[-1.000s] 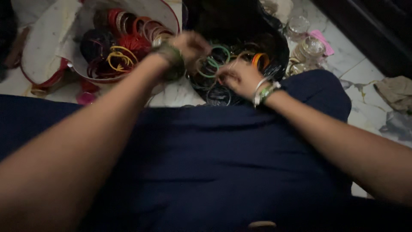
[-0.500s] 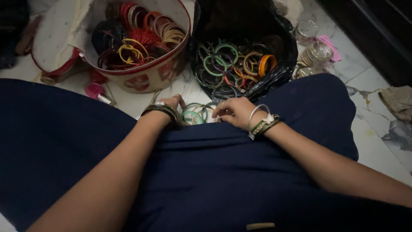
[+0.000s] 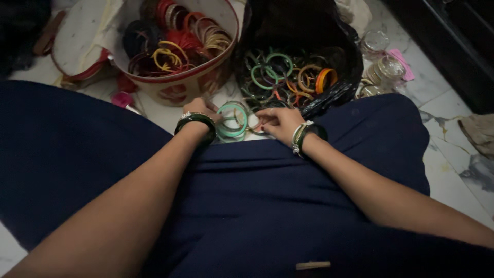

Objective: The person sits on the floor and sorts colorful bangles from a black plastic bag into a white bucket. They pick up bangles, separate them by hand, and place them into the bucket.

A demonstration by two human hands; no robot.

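My left hand (image 3: 199,109) and my right hand (image 3: 278,121) rest on the marble floor just past my dark blue lap, on either side of a small bunch of green bangles (image 3: 231,120). Fingers of both hands touch the bunch; how tightly they grip it is hard to tell. Both wrists wear bangles. Beyond the hands, a black plastic bag (image 3: 329,46) lies open, with several green, orange and gold bangles (image 3: 280,74) inside.
A round white box with a red rim (image 3: 177,82) holds red, yellow and dark bangles at upper left, its lid (image 3: 77,41) beside it. Clear bangle cases (image 3: 383,64) and a pink slip sit at right. A crumpled cloth (image 3: 481,131) lies at far right.
Both hands came back from the black bag to the floor by my lap, bringing green bangles with them. In the last half second they shifted slightly and the bunch became plainer.
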